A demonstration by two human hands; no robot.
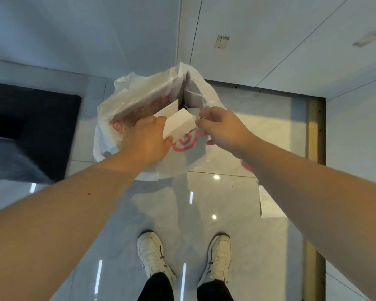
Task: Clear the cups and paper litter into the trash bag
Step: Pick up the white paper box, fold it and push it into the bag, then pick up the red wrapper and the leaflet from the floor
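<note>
Bag sat on floor at my 12 o'clock, mouth up. Left hand gripped folded paper over it; right hand pinched its far corner, steadying the drop.

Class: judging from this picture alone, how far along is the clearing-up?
Done: white paper already sits inside the white plastic trash bag with red print. In hand: the left hand holds a folded white paper piece over the opening; the right hand pinches the rim. Left: no cups visible.
</note>
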